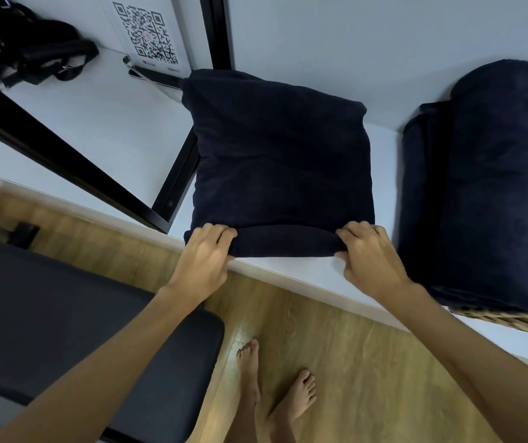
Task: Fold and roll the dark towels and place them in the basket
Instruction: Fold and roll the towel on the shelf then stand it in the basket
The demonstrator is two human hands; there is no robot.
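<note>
Head view, facing steeply down, close over table (pixel 288 273)

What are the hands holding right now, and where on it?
Both hands grip the folded dark towel by its rolled near edge: left hand at the left end, right hand at the right end.

Two dark towels counted, one folded towel (pixel 280 161), one rolled towel (pixel 492 174), one wicker basket (pixel 511 319), two hands seen, left hand (pixel 203 254), right hand (pixel 369 259), one QR sheet (pixel 147 33).
</note>
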